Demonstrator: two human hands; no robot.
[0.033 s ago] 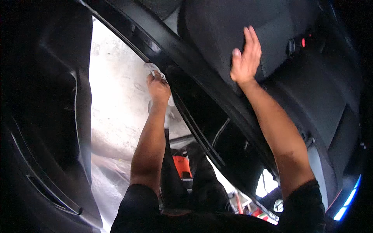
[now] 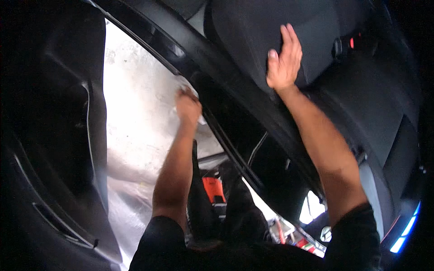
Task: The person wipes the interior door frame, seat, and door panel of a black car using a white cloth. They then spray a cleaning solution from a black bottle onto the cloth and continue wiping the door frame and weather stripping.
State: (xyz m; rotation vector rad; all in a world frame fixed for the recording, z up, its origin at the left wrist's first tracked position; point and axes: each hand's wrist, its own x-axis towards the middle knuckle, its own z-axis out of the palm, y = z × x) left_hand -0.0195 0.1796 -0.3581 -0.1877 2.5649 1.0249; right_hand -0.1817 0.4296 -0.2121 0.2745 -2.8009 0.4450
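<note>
Nearest us, at the lower edge, we see two dark sleeves (image 2: 160, 237), from which the bare forearms reach forward. The right hand (image 2: 285, 63) is spread flat, fingers straight and thumb apart, holding nothing; it lies over the dark seat (image 2: 244, 34), though we cannot tell whether the palm touches it. The left hand (image 2: 187, 106), somewhat blurred, has its fingers bent and gathered on a pale cloth (image 2: 201, 119), which shows at the fingertips and beneath the wrist side, against the outer edge of the black sill (image 2: 226, 88). We judge the step in hand to be wiping along that edge; a further stroke would call for the cloth kept pinched and pressed to the sill, the right hand serving as balance. To the left stands the dark door panel (image 2: 49, 117), with a long narrow recess (image 2: 56, 223); it is the only container-like form we make out, and its inside is too dark to read. Farther off, below, lie the pale floor (image 2: 135, 90) and, between the dark legs (image 2: 244, 203), an orange piece (image 2: 211, 189) of unclear kind.
</note>
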